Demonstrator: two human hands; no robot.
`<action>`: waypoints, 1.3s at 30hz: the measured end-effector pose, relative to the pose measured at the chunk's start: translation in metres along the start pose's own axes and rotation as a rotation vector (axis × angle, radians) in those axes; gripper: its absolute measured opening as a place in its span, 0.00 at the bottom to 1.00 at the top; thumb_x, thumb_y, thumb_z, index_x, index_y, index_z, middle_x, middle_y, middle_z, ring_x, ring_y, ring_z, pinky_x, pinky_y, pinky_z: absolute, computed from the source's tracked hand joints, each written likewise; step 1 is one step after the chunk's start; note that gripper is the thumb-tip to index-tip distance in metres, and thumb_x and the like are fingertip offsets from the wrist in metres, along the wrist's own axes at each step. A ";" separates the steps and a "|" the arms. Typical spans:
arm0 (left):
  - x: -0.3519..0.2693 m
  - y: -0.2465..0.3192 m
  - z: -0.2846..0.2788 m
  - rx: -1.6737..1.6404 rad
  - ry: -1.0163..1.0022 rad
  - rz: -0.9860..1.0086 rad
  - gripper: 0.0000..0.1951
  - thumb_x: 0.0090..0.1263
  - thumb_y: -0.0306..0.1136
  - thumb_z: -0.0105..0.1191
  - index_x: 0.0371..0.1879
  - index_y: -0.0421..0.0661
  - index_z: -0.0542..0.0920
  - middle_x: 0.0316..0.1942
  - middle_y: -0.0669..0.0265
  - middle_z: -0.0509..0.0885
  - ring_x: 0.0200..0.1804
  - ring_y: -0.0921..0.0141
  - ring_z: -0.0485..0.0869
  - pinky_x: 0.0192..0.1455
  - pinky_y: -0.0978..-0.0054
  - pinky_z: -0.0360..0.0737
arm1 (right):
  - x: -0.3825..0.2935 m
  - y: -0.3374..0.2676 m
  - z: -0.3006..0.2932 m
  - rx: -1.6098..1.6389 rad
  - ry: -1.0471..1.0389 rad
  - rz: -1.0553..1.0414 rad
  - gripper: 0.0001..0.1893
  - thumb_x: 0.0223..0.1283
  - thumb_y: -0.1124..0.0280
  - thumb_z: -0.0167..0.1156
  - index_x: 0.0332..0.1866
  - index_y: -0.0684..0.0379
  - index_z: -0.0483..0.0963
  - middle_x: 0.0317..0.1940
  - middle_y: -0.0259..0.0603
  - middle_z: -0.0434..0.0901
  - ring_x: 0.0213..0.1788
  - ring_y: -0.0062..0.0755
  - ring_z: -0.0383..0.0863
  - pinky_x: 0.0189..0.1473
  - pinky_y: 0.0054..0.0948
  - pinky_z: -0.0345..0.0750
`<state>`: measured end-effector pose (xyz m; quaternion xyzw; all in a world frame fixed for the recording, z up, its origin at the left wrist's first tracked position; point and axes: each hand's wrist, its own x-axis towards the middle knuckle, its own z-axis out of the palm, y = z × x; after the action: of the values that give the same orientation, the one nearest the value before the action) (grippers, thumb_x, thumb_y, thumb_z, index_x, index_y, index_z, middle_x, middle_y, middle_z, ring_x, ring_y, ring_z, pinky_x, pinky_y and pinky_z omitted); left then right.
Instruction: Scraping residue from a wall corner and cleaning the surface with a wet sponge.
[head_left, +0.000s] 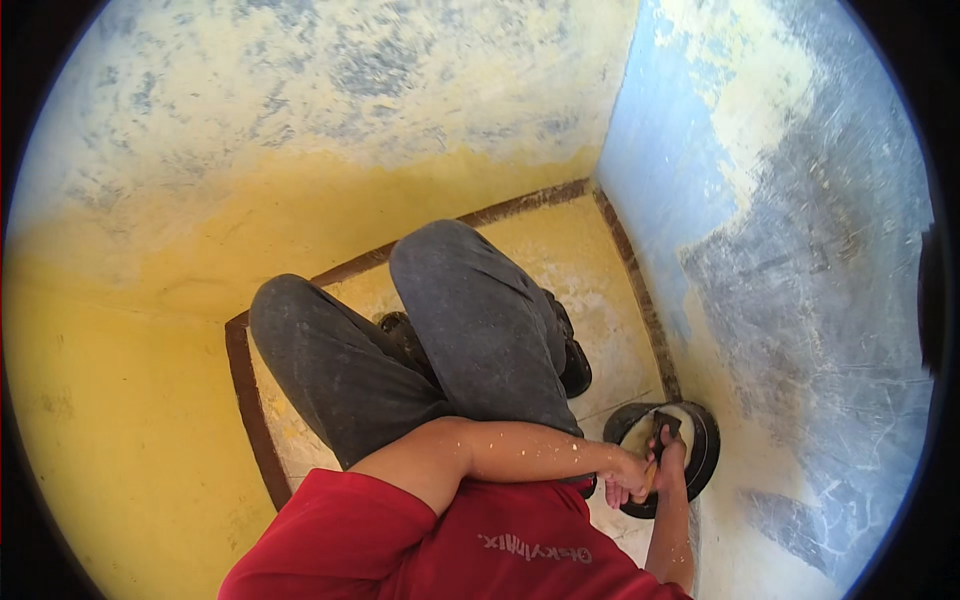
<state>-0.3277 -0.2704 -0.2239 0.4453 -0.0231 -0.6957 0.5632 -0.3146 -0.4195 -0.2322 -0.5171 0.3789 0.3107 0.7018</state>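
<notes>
Low at my right side, both hands are together over a black bucket (707, 450) with pale, whitish material inside. My left hand (624, 474) reaches across my body, its fingers closed around an orange-brown handle (646, 482), perhaps of a putty knife. My right hand (673, 453) grips a flat, dark scraper-like tool (665, 426) above the bucket's mouth. The two hands nearly touch, and the far ends of both tools are partly hidden by fingers. Pale flecks dot my left forearm (536, 452).
I crouch in a corner between a yellow wall (112, 375) with whitish patches and a blue-grey, scraped wall (787, 300). A brown skirting band (634, 262) edges the stained tile floor (600, 322). My bent knees (450, 300) and a dark shoe (576, 367) are left of the bucket.
</notes>
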 end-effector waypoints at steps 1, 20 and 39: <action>-0.006 0.000 0.001 0.091 0.047 0.010 0.14 0.67 0.33 0.52 0.45 0.34 0.78 0.35 0.48 0.84 0.32 0.55 0.87 0.35 0.64 0.87 | -0.001 -0.003 0.002 -0.228 0.096 -0.045 0.10 0.70 0.67 0.50 0.50 0.58 0.69 0.25 0.36 0.74 0.25 0.32 0.75 0.24 0.30 0.75; 0.000 0.015 -0.016 1.579 0.490 0.340 0.17 0.54 0.30 0.60 0.44 0.43 0.81 0.40 0.59 0.86 0.48 0.60 0.84 0.63 0.54 0.61 | -0.161 -0.030 -0.010 -1.814 0.438 -0.555 0.31 0.62 0.73 0.51 0.73 0.53 0.59 0.43 0.62 0.79 0.44 0.59 0.82 0.41 0.46 0.77; -0.110 0.102 0.025 0.356 0.931 1.347 0.24 0.68 0.30 0.48 0.64 0.38 0.65 0.61 0.47 0.72 0.66 0.48 0.68 0.70 0.57 0.61 | -0.232 -0.096 0.087 -1.283 0.685 -0.898 0.31 0.62 0.73 0.53 0.71 0.67 0.58 0.30 0.47 0.81 0.31 0.38 0.80 0.37 0.35 0.76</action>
<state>-0.2695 -0.2310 -0.0890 0.6603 -0.1587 0.0585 0.7317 -0.3376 -0.3721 0.0282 -0.9809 0.0802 -0.0158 0.1766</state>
